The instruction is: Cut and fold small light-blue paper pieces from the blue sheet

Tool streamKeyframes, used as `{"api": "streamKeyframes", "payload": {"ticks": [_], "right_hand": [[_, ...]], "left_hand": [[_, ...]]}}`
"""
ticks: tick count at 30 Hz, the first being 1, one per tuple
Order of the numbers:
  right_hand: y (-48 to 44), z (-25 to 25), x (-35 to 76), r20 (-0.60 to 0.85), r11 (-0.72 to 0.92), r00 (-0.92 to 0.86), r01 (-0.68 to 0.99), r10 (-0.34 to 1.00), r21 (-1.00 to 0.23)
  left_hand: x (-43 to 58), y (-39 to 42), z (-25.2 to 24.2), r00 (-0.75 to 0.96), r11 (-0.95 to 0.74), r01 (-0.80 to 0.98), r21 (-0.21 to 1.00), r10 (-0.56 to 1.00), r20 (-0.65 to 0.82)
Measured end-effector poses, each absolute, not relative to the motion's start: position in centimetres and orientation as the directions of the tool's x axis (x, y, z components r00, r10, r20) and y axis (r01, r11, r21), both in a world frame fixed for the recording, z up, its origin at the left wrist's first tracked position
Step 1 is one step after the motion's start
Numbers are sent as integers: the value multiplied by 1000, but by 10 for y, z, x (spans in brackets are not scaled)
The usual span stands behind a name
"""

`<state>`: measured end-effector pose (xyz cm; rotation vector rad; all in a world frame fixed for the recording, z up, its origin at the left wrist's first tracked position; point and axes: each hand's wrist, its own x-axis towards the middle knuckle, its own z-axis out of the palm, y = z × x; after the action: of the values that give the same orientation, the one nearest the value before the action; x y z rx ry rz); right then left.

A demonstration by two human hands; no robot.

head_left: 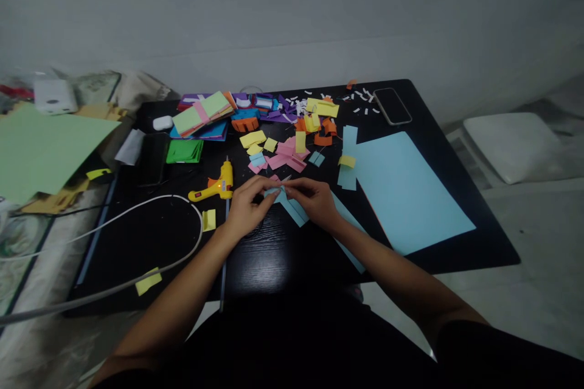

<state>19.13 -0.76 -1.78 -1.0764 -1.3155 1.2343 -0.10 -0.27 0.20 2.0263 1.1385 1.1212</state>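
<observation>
My left hand (pixel 246 203) and my right hand (pixel 314 199) meet over the middle of a black table (pixel 274 255). Both pinch a light blue paper strip (pixel 292 208) that lies between them, fingers pressed together on its folded upper end. The strip runs down to the right under my right forearm. Pink paper pieces (pixel 285 159) lie just beyond my fingertips. A yellow glue gun (pixel 215 187) rests to the left of my left hand.
A large light blue sheet (pixel 406 191) lies on the right. Piles of coloured paper scraps (pixel 314 118) and stacked pads (pixel 203 114) fill the back, beside a phone (pixel 392 106). A white cable (pixel 150 237) loops at left, near a green sheet (pixel 41 146).
</observation>
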Motion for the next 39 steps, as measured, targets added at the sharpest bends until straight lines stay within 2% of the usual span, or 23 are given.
{"api": "streamKeyframes", "payload": {"ticks": [12,19,24,32,39], "right_hand": [[-8,-20,189,77,64,-117,-110,990,-992],[-8,-18,188,29,5,-140,-168,990,-986],[-9,-13,189,12,-3,-139,-113,990,-994],[-11,-14,186,18,9,-118,-79,993,-997],[-11,-13,188,50,49,-97,-4,994,-999]], "left_hand": [[-3,-2,-3,296,-549,402,733,835,464],[-1,-5,0,286,-500,424,755,865,412],[-1,-7,-3,213,-401,446,800,916,341],[1,-8,-4,216,-392,407,825,919,330],[0,-6,-4,217,-330,405,853,941,261]]}}
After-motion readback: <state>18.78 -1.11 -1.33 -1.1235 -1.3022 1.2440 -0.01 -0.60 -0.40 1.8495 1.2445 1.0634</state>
